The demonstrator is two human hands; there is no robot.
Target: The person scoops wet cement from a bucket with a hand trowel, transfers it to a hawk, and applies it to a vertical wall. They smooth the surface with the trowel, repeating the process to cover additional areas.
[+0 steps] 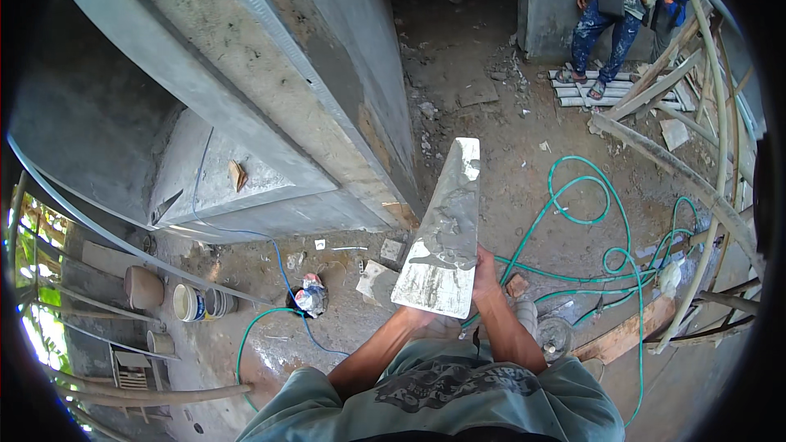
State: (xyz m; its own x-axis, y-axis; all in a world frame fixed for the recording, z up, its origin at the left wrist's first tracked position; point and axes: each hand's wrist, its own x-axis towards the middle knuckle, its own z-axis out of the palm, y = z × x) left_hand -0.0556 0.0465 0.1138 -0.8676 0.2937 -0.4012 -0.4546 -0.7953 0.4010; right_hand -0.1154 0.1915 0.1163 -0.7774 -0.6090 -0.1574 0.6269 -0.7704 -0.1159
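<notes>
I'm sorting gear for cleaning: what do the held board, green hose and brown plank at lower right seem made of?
Board: perhaps painted wood, plastic or metal; its flat white face is scuffed under grey, mortar-like smears. Green hose: likely flexible plastic or rubber, smooth, given its loose even loops. Brown plank: probably bare wood, judging by its colour and flat form.

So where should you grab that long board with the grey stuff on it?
Probably by the wide white end of the board, coming from the near side and holding both long edges. That end is closest and looks mostly white, while most of the grey smears lie farther up, so holding there should be less messy.
</notes>
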